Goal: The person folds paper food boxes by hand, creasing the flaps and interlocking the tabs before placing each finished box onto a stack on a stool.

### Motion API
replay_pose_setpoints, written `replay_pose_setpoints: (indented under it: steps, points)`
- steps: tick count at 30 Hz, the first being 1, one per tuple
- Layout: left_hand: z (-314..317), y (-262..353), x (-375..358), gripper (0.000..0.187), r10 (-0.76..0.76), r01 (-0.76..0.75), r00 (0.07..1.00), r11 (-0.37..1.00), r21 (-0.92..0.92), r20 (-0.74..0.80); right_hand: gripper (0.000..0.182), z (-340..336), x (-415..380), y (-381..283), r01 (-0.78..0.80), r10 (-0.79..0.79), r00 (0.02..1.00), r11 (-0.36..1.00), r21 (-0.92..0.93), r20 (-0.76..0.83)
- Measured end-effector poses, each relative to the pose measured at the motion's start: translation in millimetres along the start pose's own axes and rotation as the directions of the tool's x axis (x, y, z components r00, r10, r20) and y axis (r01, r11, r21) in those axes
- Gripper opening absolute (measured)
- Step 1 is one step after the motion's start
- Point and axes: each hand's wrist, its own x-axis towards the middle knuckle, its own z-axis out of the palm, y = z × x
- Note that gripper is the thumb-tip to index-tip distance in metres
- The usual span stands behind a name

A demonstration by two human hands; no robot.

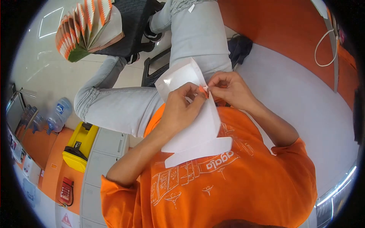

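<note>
An unfolded white cardboard box point(201, 125) rests on my lap and against my orange shirt, its flaps spread. My left hand point(180, 108) lies over the card, fingertips pinching a small orange piece point(203, 91) at a corner of the box. Close beside it, my right hand point(230, 89) has thumb and finger pressed together at the same corner; what they hold there is too small to make out.
A stack of folded orange-and-white cartons point(85, 28) sits on a black stool point(131, 28) at the upper left. Farther left are water bottles point(59, 112), a yellow case point(80, 146) and grey lockers point(100, 167). A white surface point(289, 87) lies at right.
</note>
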Motion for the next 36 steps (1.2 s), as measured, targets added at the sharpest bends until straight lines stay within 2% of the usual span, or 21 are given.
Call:
replay_pose_setpoints:
  steps: [1,3,4,6,9,13,15,19,22,25,27,30,34,36]
  points:
    - [1,0,1,0.015,-0.049,0.049,0.999,0.999,-0.008,-0.003,0.012,-1,4,7,-0.003,0.004,1.000,1.000,0.011,-0.004]
    - [3,-1,2,0.015,-0.098,0.097,0.995,0.995,-0.037,-0.007,0.013,0,10,17,0.146,-0.146,0.989,0.985,-0.094,0.002]
    - [4,-1,4,0.014,-0.138,0.136,0.990,0.988,-0.071,-0.018,0.013,-2,12,15,0.142,-0.143,0.990,0.986,-0.088,-0.002]
    - [6,2,5,0.014,-0.149,0.147,0.988,0.987,-0.065,-0.026,0.016,-3,12,8,-0.030,0.029,1.000,0.993,0.111,0.012]
    - [7,4,7,0.014,-0.163,0.160,0.986,0.985,-0.070,-0.046,0.018,-9,18,12,-0.053,0.051,0.998,0.996,0.071,0.035]
    - [8,10,7,0.012,-0.205,0.201,0.977,0.977,-0.063,-0.055,0.021,-12,23,26,-0.032,0.023,0.997,0.992,0.123,0.071]
    - [8,8,6,0.011,-0.194,0.191,0.980,0.980,-0.052,-0.049,0.022,-14,24,32,0.002,-0.007,0.997,0.998,0.062,0.075]
    - [9,5,8,0.009,-0.213,0.210,0.976,0.975,-0.077,-0.043,0.022,-16,25,34,-0.009,-0.001,0.995,0.994,0.105,0.095]
    - [10,16,10,0.008,-0.262,0.260,0.964,0.964,-0.051,-0.035,0.021,-19,26,32,-0.069,0.061,0.992,0.995,0.075,0.109]
    - [9,12,11,0.007,-0.248,0.247,0.969,0.965,-0.089,-0.003,0.021,-21,27,32,-0.096,0.091,0.989,0.995,0.039,0.118]
    - [11,2,11,0.006,-0.209,0.208,0.978,0.971,-0.116,0.002,0.022,-20,26,30,-0.141,0.128,0.984,0.985,0.100,0.128]
    - [11,-1,10,0.005,-0.170,0.170,0.985,0.976,-0.134,0.007,0.022,-21,27,32,-0.085,0.076,0.988,0.994,0.063,0.133]
    - [11,-6,10,0.006,-0.149,0.149,0.989,0.979,-0.136,0.011,0.021,-22,26,30,-0.106,0.095,0.986,0.991,0.079,0.140]
    - [10,-4,10,0.007,-0.160,0.161,0.987,0.978,-0.134,0.013,0.015,-21,26,29,-0.117,0.101,0.983,0.988,0.098,0.153]
